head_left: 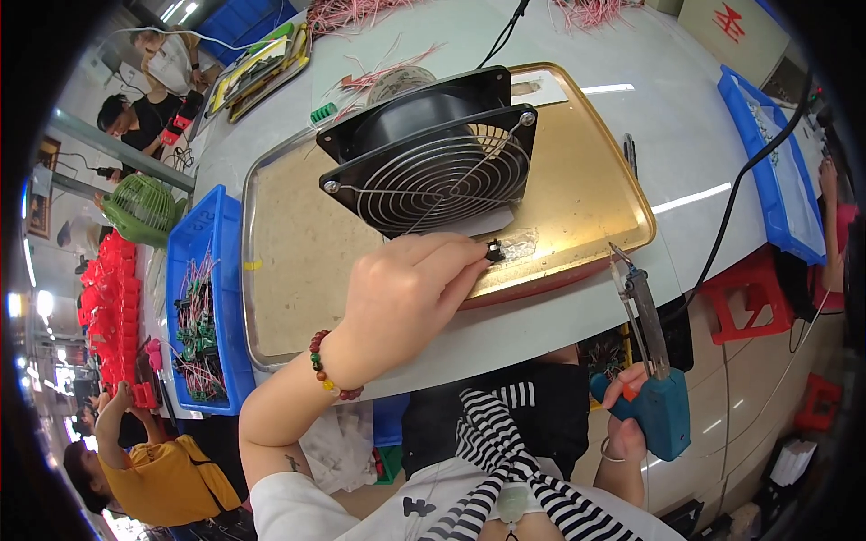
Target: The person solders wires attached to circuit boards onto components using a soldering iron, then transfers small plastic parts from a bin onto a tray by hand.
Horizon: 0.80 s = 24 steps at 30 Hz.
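My left hand (397,279) pinches a small black component (493,250) with bright metal parts between thumb and fingertips. It is held over the front edge of a golden metal tray (600,180), beside a strip of clear tape. Just behind the fingers a black square fan (442,167) with a round wire guard stands tilted on the tray. To the right, my right hand (625,428) is wrapped round the handle of a blue soldering gun (663,406). Its tip points up and away, close to the tray's right front corner and apart from the component.
A blue bin (230,298) of wired circuit boards stands left, a blue tray (776,171) far right. A black cable (744,176) runs down the right side of the table. Behind the fan lie pink-white wires (388,65) and a solder spool (401,83). Co-workers sit at left and right.
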### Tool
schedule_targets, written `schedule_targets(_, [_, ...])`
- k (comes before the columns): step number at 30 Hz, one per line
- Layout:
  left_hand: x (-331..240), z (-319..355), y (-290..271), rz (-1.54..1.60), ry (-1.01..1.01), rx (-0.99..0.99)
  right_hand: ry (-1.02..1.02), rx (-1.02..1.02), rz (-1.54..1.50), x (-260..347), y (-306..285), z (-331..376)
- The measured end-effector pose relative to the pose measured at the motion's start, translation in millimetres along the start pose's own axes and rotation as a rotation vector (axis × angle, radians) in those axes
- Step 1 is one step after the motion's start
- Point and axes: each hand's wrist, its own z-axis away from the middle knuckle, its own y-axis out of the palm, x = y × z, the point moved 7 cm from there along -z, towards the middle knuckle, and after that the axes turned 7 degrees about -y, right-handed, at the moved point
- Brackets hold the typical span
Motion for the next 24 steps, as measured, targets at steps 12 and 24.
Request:
schedule_targets(12, [-28.6,22.1,-40.3,-0.323,0.12,-0.024,-0.02,-0.045,0.024,0.7,5.3,-6.4])
schedule_targets(24, [329.4,-45.8,-67.5,-0.198,-0.319,-0.033,0.014,-0.113,0.065,5.4,2.9,-4.1])
